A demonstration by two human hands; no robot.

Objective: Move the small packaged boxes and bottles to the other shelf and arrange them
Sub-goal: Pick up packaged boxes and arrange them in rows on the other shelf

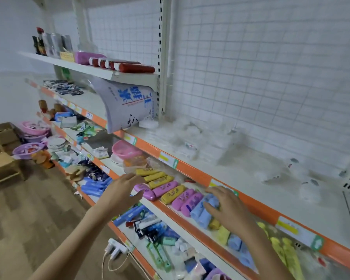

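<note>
Hands over the middle shelf with the orange front edge (166,209). Left hand (122,191) spread wide, fingers straight, gripping nothing, hovering just off the front edge beside the pink wrapped soap bar (146,191) at the left end of the row. Right hand (228,207) flat, fingers loosely extended, resting on the pale blue wrapped bars (204,211) near that same front edge. Yellow wrapped bars (156,176) and more pink ones lined up between the two hands. Clear plastic packets (192,138) blurred on the shelf above, toward its back.
</note>
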